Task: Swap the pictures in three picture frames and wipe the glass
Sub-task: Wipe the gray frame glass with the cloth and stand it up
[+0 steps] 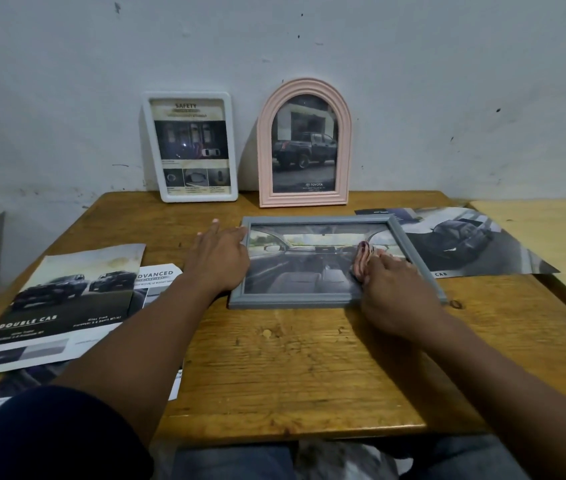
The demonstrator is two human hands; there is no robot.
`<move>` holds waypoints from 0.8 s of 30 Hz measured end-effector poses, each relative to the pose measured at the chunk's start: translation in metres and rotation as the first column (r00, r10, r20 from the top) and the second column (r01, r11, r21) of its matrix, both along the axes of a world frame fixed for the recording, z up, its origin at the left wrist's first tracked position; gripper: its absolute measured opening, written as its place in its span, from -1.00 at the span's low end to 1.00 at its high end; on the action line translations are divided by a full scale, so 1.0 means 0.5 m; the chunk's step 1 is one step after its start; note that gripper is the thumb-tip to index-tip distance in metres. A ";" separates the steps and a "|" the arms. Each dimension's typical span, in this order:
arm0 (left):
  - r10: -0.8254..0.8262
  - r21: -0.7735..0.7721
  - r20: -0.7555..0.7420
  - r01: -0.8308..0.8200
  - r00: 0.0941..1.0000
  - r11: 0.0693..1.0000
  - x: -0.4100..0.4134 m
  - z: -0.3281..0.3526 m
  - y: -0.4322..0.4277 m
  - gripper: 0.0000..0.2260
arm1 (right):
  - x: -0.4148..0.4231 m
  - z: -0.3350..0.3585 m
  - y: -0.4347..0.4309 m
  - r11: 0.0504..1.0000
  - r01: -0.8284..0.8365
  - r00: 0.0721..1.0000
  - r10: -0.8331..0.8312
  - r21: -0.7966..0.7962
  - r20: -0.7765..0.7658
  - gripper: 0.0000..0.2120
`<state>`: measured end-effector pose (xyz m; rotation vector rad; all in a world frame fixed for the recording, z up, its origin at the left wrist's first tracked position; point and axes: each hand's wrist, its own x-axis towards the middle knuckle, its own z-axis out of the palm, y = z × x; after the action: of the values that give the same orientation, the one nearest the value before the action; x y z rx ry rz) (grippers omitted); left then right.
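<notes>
A grey picture frame (295, 301) lies flat on the wooden table (292, 368), holding a picture of a car interior. My left hand (220, 259) rests flat with straight fingers against the frame's left edge. My right hand (390, 289) presses a bunched pink cloth (361, 261) onto the glass at the frame's right side. A white frame (191, 147) with a safety leaflet and a pink arched frame (304, 143) with a pickup truck picture lean upright against the wall behind.
Loose car brochure pages lie on the table: a "Double Cab" sheet (56, 303) and an "Advanced" sheet (156, 282) at the left, a dark truck print (465, 240) at the right. A second table (544, 233) adjoins on the right.
</notes>
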<state>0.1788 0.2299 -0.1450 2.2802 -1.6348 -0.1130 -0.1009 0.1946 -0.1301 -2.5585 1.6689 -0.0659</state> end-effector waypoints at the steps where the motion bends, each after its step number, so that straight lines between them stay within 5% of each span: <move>1: 0.005 0.007 0.005 -0.005 1.000 1.000 -0.003 0.002 0.001 -0.56 | 0.030 -0.004 0.009 0.997 0.064 0.998 -0.063 0.037 -0.023 -0.33; 4: 0.008 0.016 0.028 -0.008 1.000 1.000 -0.008 0.006 0.002 -0.56 | 0.147 0.002 0.055 0.992 0.003 0.998 -0.010 0.124 0.058 -0.20; 8: 0.012 0.049 0.066 -0.016 0.998 0.999 -0.007 0.009 0.001 -0.56 | 0.187 0.012 0.105 0.936 -0.346 0.883 0.304 0.058 0.358 -0.69; 11: 0.005 0.065 0.092 -0.011 0.996 0.998 -0.002 0.011 -0.001 -0.56 | 0.092 0.032 0.079 0.869 -0.457 0.823 0.333 0.191 0.460 -0.65; 20: -0.024 0.167 0.257 -0.020 0.966 0.986 0.002 0.020 -0.012 -0.53 | -0.126 0.015 0.004 0.969 -0.240 0.941 0.247 -0.059 0.230 -0.75; 22: -0.045 0.232 0.337 -0.036 0.941 0.972 -0.003 0.035 -0.017 -0.53 | -0.120 0.029 0.002 0.982 -0.164 0.912 0.188 -0.094 0.365 -0.77; 24: -0.065 0.262 0.432 -0.057 0.900 0.963 -0.013 0.054 -0.028 -0.52 | -0.125 0.055 -0.027 0.997 0.034 0.673 -0.073 0.067 0.736 -0.78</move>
<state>0.1723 0.2157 -0.1179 2.6543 -1.9418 0.2076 -0.1637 0.1813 -0.1025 -1.9828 1.3581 -0.9267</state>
